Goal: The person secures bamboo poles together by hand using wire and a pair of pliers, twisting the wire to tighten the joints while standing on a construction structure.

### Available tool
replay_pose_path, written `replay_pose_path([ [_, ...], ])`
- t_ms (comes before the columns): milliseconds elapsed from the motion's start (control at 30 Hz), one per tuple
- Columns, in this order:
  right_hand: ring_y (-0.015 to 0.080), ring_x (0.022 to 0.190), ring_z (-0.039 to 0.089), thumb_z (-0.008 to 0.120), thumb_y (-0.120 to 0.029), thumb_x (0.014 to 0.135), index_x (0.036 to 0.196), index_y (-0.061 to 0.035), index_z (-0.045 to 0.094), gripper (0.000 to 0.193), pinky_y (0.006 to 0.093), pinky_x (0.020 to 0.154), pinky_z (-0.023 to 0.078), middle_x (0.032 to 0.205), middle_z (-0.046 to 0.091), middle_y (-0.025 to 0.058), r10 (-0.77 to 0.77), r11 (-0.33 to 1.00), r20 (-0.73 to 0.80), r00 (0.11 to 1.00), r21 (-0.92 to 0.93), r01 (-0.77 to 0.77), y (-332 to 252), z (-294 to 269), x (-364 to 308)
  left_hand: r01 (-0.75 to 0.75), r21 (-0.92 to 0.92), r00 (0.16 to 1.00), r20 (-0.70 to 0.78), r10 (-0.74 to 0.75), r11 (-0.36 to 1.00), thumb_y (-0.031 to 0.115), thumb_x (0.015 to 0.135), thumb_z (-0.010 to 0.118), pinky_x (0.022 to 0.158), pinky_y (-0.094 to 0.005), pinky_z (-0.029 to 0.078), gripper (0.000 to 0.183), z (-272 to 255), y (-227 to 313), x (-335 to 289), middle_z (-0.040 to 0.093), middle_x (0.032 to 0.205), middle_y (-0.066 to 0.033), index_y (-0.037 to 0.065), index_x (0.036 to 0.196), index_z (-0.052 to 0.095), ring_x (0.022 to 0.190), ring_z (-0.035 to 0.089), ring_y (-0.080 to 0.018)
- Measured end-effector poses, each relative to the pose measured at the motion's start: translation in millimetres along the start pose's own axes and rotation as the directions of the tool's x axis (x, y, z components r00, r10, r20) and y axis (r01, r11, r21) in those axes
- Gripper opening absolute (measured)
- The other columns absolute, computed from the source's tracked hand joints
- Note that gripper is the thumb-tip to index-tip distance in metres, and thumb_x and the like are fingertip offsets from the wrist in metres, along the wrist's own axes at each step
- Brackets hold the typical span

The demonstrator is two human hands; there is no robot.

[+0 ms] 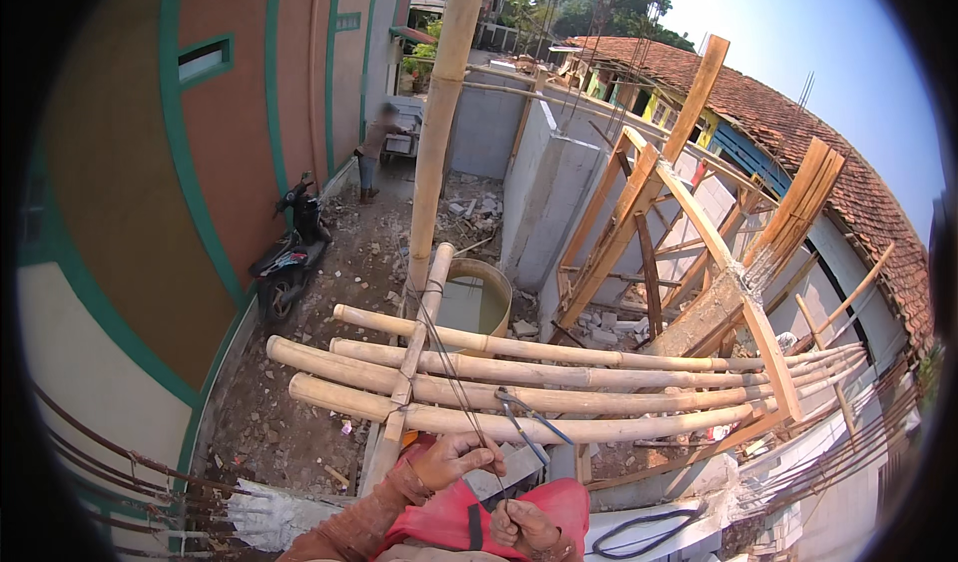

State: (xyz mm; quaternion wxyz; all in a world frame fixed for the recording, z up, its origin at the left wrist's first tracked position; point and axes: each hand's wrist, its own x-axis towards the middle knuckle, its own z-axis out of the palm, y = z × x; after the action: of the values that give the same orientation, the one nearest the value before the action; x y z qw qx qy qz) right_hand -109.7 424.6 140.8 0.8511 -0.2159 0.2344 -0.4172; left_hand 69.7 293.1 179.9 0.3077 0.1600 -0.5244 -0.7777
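Observation:
Long strands of dark tie wire point(454, 372) run from the lashing near the upright bamboo pole point(435, 153) down toward me. My left hand point(451, 460) is closed round the strands just in front of the nearest horizontal pole. Lower down, my right hand point(526, 526) pinches the wire's near end, close to my body. Several horizontal bamboo poles point(559, 399) cross in front of me, tied to a short bamboo crosspiece point(407, 367). Pincers with blue handles point(529, 417) hang over the nearer poles, just right of the wire, untouched by either hand.
Below stand a round tub of water point(469, 302), rubble point(474, 208) and a parked motorbike point(289, 253) beside a painted wall point(225, 153). Another person point(374, 153) stands by a cart. Timber formwork point(624, 233) rises at right; bare rebar point(110, 452) juts out at lower left.

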Motion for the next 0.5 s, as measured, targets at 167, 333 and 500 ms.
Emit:
replay_pose_path([
  [167,0.0086,0.053,0.037,0.045,-0.033,0.097,0.077,-0.0057,0.046,0.034,0.0224,0.051,0.032,0.062,0.040,-0.0019,-0.094,0.968,0.031,0.995,0.237,0.084,-15,19,4,0.025,-0.005,1.000,0.001,-0.025,1.000,0.009,0.092,0.052,0.080,-0.0287,0.050,0.014,14,3,7,0.065,0.091,-0.0102,-0.001,0.102,0.054,0.087,0.063,-0.0159],
  [333,0.0084,0.053,0.038,0.042,-0.032,0.098,0.078,-0.0057,0.049,0.034,0.0226,0.050,0.033,0.063,0.041,-0.0019,-0.152,0.915,-0.171,0.974,-0.396,0.073,-23,19,2,0.011,0.080,0.995,-0.095,-0.003,0.997,0.006,0.090,0.054,0.073,-0.0274,0.052,0.014,15,1,10,0.066,0.086,-0.0098,-0.004,0.101,0.056,0.081,0.064,-0.0139],
  [500,0.0166,0.055,0.051,0.042,-0.027,0.097,0.081,-0.0038,0.052,0.030,0.0291,0.053,0.041,0.065,0.050,0.0035,-0.239,0.547,-0.181,0.954,-0.837,-0.022,-20,14,5,0.137,0.110,0.970,-0.216,-0.111,0.984,0.004,0.089,0.054,0.069,-0.0269,0.053,0.013,15,-9,2,0.066,0.081,-0.0097,-0.004,0.097,0.058,0.075,0.064,-0.0142],
])
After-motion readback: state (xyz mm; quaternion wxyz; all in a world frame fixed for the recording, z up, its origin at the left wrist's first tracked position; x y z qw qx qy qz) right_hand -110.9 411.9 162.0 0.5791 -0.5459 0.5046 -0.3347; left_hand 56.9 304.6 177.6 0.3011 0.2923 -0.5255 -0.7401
